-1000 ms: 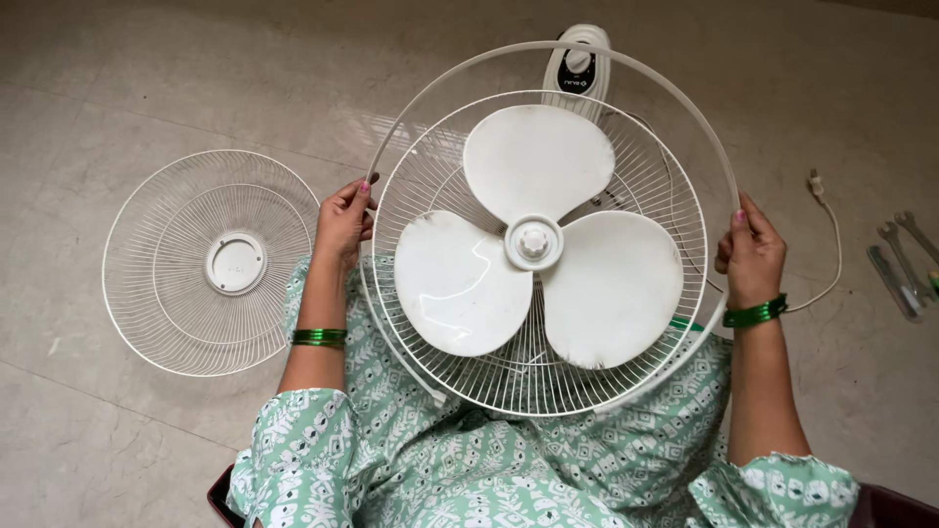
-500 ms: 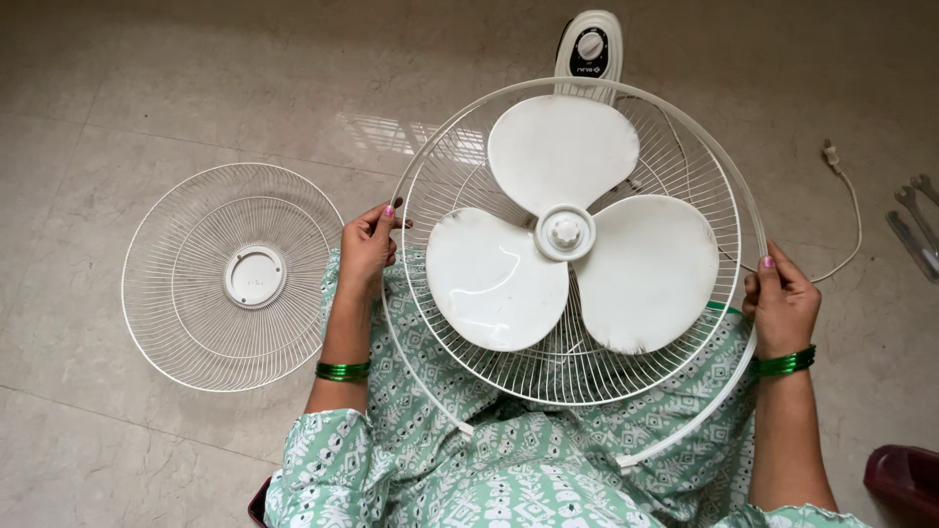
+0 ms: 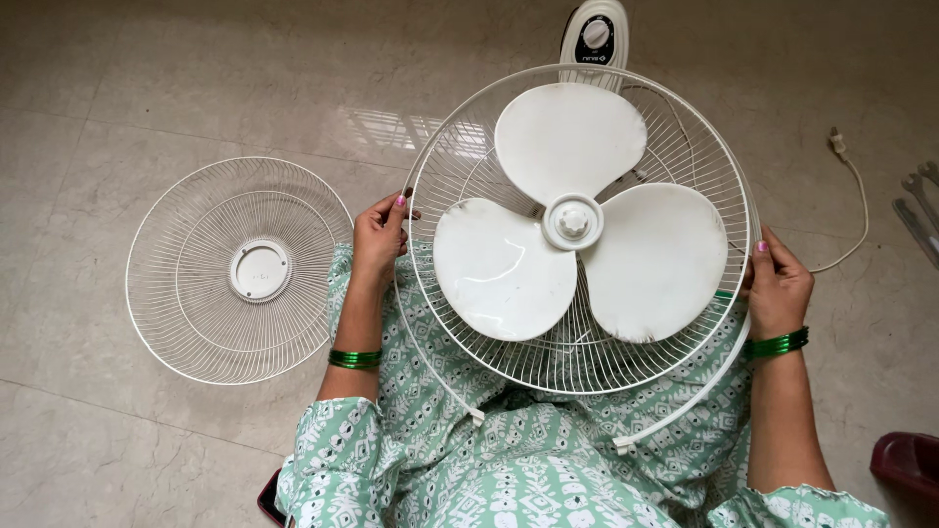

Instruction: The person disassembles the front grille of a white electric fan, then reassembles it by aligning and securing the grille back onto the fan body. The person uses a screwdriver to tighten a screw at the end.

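**A:** Head view, the only one we've got. Compared with a second ago the whole fan has slid up and to the right in the picture, and the control head (image 3: 595,34) at the top is more visible. The loose plastic rim band (image 3: 685,406) looks further off the guard now, with both free ends hanging down over the lap. So my read is the band is coming away from the rear guard rather than going on.

**B:** Agreed. What are the hands doing?

**A:** Left hand (image 3: 380,235) is curled narrow on the left edge of the rear guard (image 3: 675,147), fingers hooked around the wires and rim. Right hand (image 3: 778,284) is closed on the right edge, pinching guard and band together. Fan sits tilted on the person's lap, above the floor (image 3: 147,78).

**B:** Counts?

**A:** One fan, one three-lobed white blade (image 3: 577,220) on the hub. Two guards total: the rear one on the fan, and the front guard (image 3: 240,269) lying flat on the floor off to the left, well apart from the left hand. One power cord (image 3: 856,186) trailing toward the right edge. A couple of spanners (image 3: 919,210) at the far right, can't count them properly since they're cut off. One green bangle on each wrist. Dark red thing at the bottom right corner, can't tell what.
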